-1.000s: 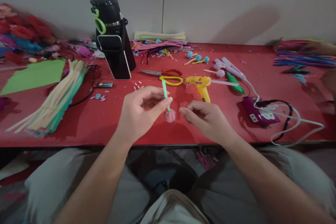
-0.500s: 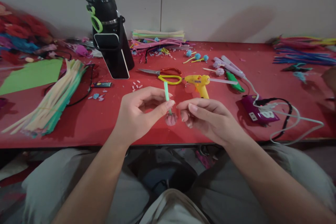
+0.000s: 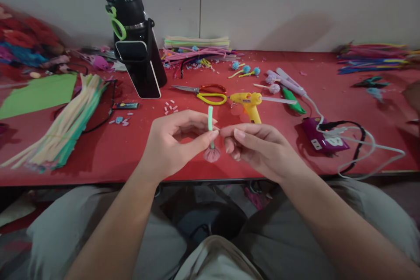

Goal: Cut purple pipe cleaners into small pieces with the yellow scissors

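My left hand (image 3: 179, 140) pinches a light green pipe-cleaner stem (image 3: 210, 118) between thumb and fingers. The stem stands nearly upright, and a pink pipe-cleaner flower head (image 3: 211, 154) hangs at its lower end. From the other side comes my right hand (image 3: 259, 146), its thumb laid against the index finger and the other fingers curled. Its index fingertip reaches the left thumb tip beside the stem. Whatever the right fingers hold, if anything, is too small to make out.
Beyond the hands lie scissors (image 3: 198, 93) and a yellow glue gun (image 3: 247, 103). A black bottle (image 3: 126, 6) stands behind a phone (image 3: 146, 79). Pipe-cleaner bundles (image 3: 67, 124) lie left. A purple power strip (image 3: 315, 133) with cables sits right. A co-worker's hand (image 3: 411, 96) shows at the right edge.
The right index fingertip has closed the small gap to the left thumb. The stem has tilted slightly, its top shifting right and the flower head a little left and down.
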### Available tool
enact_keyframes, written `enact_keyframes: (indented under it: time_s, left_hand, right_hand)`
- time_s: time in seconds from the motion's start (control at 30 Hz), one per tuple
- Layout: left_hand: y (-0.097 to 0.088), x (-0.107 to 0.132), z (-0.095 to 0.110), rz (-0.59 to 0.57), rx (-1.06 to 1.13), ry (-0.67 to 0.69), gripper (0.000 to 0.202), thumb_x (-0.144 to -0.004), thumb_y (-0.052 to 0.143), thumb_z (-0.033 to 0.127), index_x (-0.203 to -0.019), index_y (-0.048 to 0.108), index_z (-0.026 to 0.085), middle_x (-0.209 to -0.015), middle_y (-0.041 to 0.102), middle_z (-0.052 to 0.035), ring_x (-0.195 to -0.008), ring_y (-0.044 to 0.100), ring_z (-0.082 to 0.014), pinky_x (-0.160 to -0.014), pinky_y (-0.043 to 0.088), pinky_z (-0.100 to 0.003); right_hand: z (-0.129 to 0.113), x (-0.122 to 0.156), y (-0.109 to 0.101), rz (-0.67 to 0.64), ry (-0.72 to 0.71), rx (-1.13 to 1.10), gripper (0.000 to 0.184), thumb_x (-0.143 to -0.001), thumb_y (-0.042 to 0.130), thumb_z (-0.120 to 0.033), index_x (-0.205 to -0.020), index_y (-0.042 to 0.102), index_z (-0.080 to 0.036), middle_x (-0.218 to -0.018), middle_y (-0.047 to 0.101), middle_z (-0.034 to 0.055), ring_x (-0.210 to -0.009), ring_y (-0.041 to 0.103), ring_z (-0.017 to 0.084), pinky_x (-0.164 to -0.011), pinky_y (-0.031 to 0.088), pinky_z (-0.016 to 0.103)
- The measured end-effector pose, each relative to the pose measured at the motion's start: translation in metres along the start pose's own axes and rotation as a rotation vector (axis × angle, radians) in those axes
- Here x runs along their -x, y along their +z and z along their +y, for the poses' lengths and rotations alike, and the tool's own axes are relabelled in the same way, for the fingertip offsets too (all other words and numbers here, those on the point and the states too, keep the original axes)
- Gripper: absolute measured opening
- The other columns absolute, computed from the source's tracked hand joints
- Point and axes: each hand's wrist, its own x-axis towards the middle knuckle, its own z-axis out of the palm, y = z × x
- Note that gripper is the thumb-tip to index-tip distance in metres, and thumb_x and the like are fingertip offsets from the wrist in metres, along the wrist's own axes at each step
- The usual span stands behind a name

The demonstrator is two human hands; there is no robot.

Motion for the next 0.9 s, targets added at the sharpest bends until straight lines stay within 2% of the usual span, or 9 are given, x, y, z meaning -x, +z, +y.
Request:
enact_keyframes:
  time_s: [0.2,0.37,0.7,0.9]
  left_hand:
    - [0.0,0.0,0.0,-0.014,-0.051,-0.004,0.01,-0.08,0.079,0.021,-0.089,0.076,0.021,-0.084,0.079,-0.0004,-0.073,0.075,-0.0147,-0.073,0.064,-0.025]
    - [0.002,0.002,-0.001,-0.002,-0.098,-0.008,0.008,-0.08,0.078,0.022,-0.088,0.077,0.021,-0.083,0.079,-0.0018,-0.072,0.075,-0.0162,-0.074,0.065,-0.028]
    - [0.01,0.0,0.005,0.191,-0.107,0.014,0.015,-0.076,0.08,0.017,-0.091,0.078,0.02,-0.083,0.08,-0.0008,-0.074,0.076,-0.0155,-0.072,0.065,-0.024]
    - [0.005,-0.003,0.002,0.291,-0.09,0.009,0.012,-0.077,0.082,0.019,-0.088,0.079,0.02,-0.08,0.079,-0.0002,-0.07,0.076,-0.0146,-0.067,0.066,-0.023]
  right_hand:
    - [0.001,0.003,-0.006,-0.003,-0.062,0.252,0.021,-0.094,0.069,-0.034,-0.105,0.08,-0.019,-0.083,0.074,0.0047,-0.073,0.064,0.012,-0.069,0.053,0.027]
    - [-0.005,0.006,-0.005,-0.006,-0.069,0.37,0.023,-0.096,0.067,-0.035,-0.106,0.08,-0.019,-0.081,0.073,0.0049,-0.071,0.063,0.013,-0.069,0.054,0.028]
    - [0.0,0.008,0.005,-0.027,-0.137,0.232,0.026,-0.098,0.063,-0.03,-0.119,0.077,-0.022,-0.094,0.077,0.0066,-0.081,0.066,0.015,-0.073,0.053,0.03]
    - [-0.001,0.012,0.006,0.095,-0.153,0.253,0.029,-0.096,0.066,-0.036,-0.121,0.076,-0.026,-0.103,0.077,0.007,-0.078,0.063,0.015,-0.077,0.054,0.034]
